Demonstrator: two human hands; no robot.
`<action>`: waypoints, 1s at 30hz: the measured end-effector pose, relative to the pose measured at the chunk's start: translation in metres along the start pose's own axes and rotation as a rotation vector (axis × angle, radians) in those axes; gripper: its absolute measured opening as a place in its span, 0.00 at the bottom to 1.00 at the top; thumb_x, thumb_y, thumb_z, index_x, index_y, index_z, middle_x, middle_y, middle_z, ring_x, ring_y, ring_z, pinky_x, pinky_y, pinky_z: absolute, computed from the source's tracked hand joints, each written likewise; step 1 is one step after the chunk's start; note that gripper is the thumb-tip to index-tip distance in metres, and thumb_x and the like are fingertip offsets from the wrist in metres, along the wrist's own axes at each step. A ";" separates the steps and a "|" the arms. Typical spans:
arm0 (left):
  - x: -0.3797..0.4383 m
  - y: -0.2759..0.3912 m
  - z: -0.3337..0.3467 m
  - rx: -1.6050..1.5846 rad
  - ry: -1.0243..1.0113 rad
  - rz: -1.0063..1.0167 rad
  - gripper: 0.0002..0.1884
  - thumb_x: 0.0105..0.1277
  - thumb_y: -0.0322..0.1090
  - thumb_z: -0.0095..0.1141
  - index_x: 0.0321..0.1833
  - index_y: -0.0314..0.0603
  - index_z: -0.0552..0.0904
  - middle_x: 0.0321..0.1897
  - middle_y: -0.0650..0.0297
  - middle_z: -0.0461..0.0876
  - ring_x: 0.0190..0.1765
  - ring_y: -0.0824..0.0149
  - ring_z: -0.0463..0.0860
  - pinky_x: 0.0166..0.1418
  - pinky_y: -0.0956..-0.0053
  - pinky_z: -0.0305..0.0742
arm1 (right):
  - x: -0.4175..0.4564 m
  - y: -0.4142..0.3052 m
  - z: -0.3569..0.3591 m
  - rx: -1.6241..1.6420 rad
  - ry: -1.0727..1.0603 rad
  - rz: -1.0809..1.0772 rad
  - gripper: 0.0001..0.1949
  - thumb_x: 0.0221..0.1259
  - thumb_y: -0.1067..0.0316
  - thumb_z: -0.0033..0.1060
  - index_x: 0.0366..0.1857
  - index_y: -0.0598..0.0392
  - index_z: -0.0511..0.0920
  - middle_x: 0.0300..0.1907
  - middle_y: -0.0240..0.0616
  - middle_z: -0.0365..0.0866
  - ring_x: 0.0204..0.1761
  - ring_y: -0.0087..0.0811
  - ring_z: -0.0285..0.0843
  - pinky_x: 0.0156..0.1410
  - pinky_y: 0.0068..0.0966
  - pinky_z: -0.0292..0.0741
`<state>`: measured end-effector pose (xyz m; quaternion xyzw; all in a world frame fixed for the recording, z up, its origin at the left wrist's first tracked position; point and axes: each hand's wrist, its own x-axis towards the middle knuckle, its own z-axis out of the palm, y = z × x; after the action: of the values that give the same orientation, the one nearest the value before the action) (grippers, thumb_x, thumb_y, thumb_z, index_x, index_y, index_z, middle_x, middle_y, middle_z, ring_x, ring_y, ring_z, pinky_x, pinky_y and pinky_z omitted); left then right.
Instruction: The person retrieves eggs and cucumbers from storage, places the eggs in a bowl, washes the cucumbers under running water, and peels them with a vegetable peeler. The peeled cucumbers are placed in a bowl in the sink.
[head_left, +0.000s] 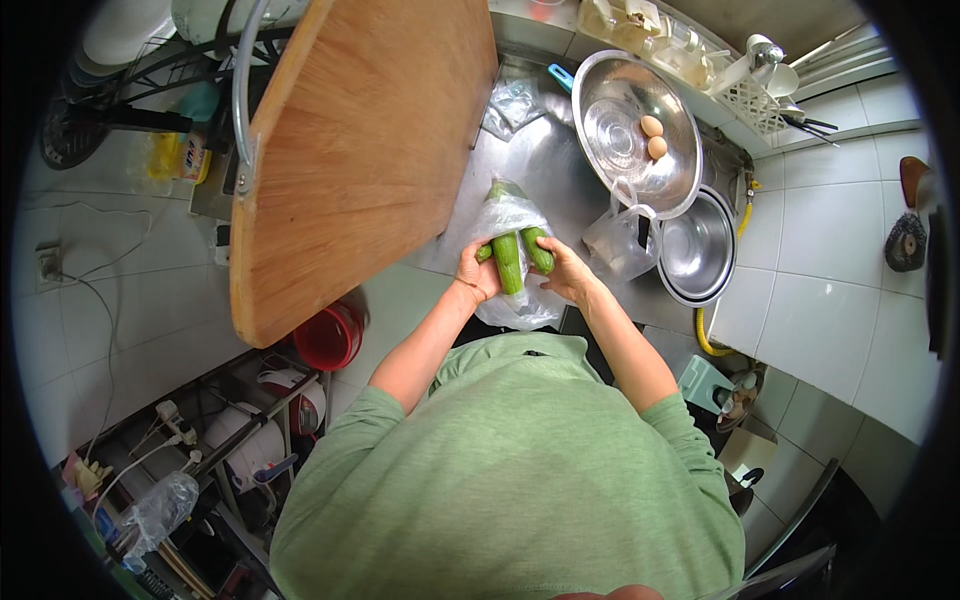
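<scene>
Several long green vegetables, cucumbers or gourds, lie in a thin clear plastic bag (501, 216) at the near edge of the steel counter. Their ends stick out of the bag towards me. My left hand (480, 273) grips them from the left side, with a small green end (484, 253) by its thumb and the middle vegetable (508, 262) beside its fingers. On the other side, my right hand (568, 268) has its thumb on the right vegetable (538, 249). More of the bag hangs below both hands; the undersides of the vegetables are hidden.
A large wooden board (360, 165) with a metal handle rises at left. A steel colander (600, 112) holding two brown eggs (655, 138) stands at right, near a white plastic bag (626, 240) and steel bowls (697, 247). A red bucket (328, 337) sits low left.
</scene>
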<state>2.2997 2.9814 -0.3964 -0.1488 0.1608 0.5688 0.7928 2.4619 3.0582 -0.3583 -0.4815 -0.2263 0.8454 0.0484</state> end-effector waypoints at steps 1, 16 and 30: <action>0.003 0.003 -0.003 0.034 0.049 0.039 0.25 0.56 0.44 0.48 0.55 0.37 0.71 0.52 0.55 0.73 0.55 0.57 0.72 0.62 0.59 0.63 | 0.000 -0.001 0.001 0.027 0.016 -0.016 0.38 0.44 0.40 0.59 0.61 0.47 0.62 0.64 0.40 0.57 0.66 0.46 0.48 0.66 0.58 0.24; -0.002 0.027 0.041 0.154 0.165 0.099 0.20 0.59 0.43 0.49 0.48 0.33 0.74 0.36 0.56 0.78 0.37 0.62 0.79 0.45 0.66 0.76 | 0.010 0.013 -0.020 -0.402 0.408 -0.401 0.21 0.51 0.45 0.56 0.32 0.56 0.79 0.22 0.33 0.75 0.23 0.24 0.70 0.32 0.21 0.67; -0.053 0.007 0.123 -0.205 0.052 -0.135 0.22 0.60 0.41 0.48 0.51 0.30 0.67 0.40 0.59 0.74 0.38 0.68 0.77 0.42 0.75 0.80 | -0.119 -0.051 0.024 0.335 -0.014 0.100 0.14 0.60 0.50 0.48 0.36 0.49 0.69 0.12 0.28 0.63 0.11 0.17 0.56 0.15 0.12 0.54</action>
<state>2.2872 2.9902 -0.2631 -0.2542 0.1121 0.5237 0.8053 2.4984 3.0600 -0.2322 -0.4716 -0.0584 0.8758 0.0842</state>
